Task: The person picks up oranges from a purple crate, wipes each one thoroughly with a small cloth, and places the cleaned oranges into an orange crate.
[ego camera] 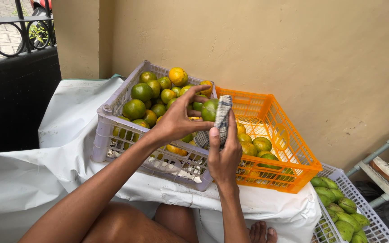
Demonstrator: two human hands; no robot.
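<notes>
My left hand (pixel 178 119) grips a green citrus fruit (pixel 209 110) above the seam between two crates. My right hand (pixel 223 153) holds a checked blue-and-white cloth (pixel 222 119) pressed against that fruit. Under the left hand stands a pale lilac crate (pixel 109 135) heaped with green and yellow-orange citrus (pixel 141 92). To its right sits an orange crate (pixel 289 148) with a few citrus fruits (pixel 262 144) in its near corner.
Both crates rest on a surface draped in white sheeting (pixel 46 171). A white crate (pixel 374 225) of green mangoes (pixel 338 209) sits low at the right. A metal rack (pixel 383 166), a beige wall and a black iron gate (pixel 10 67) surround the spot. My bare knees and toes show below.
</notes>
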